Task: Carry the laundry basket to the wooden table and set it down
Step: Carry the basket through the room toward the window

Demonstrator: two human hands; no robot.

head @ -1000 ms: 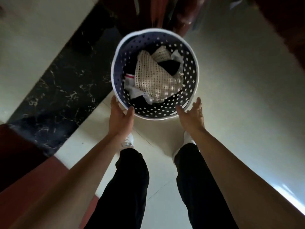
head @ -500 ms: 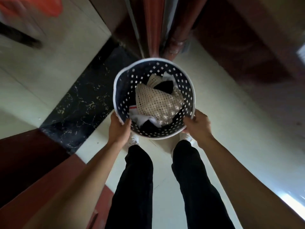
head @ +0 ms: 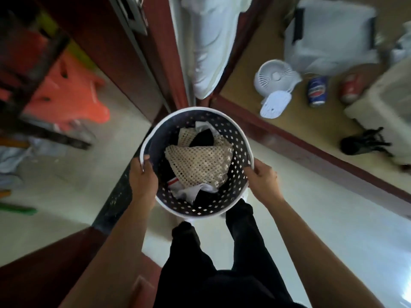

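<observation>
A round laundry basket [head: 231,130] with a white rim and dark perforated walls hangs in front of me above the pale floor. It holds a cream mesh garment [head: 200,162] among black and white clothes. My left hand [head: 142,180] grips the rim on the left side. On the right, my right hand [head: 261,182] grips the rim, thumb inside the wall. The wooden table [head: 300,127], with its red-brown edge, lies ahead to the right.
On the table stand a small white fan [head: 275,78], two cans [head: 317,91], a white bag [head: 329,34], a black bundle [head: 362,143] and a white box [head: 384,107]. An orange plastic stool [head: 69,90] is at the left. A white curtain [head: 209,41] hangs straight ahead.
Both hands have closed on the basket's rim and lifted it. My view has tilted up and forward, which brings the wooden table and the orange stool into sight.
</observation>
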